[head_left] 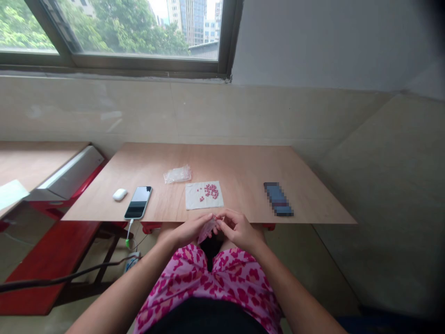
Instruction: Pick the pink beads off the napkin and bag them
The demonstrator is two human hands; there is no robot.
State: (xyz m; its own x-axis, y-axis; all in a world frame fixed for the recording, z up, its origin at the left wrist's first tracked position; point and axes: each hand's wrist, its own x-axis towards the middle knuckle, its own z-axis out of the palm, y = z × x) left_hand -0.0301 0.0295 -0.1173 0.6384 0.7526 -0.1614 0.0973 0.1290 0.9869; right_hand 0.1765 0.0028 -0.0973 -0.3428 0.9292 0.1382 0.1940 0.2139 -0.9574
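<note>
Left hand (pixel 193 226) grips clear bag (pixel 206 231) by the table (pixel 243 167) edge; right hand (pixel 239 226) bunched at its top, hold unclear. Beyond: loose pink beads (pixel 211 191) on white cloth (pixel 193 202). Risk: slack pinch drops bag; bumped cloth scatters beads.

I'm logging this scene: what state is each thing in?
Small plastic bag: held in left hand, right hand against it, open or sealed unclear
Pink beads: loose, mostly clustered
White sheet: flat
Plastic bags: lying in a pile
Left phone: face up, cable plugged in
Right phone: blurred, screen unclear
White case: appears closed
Window: open or shut unclear
</note>
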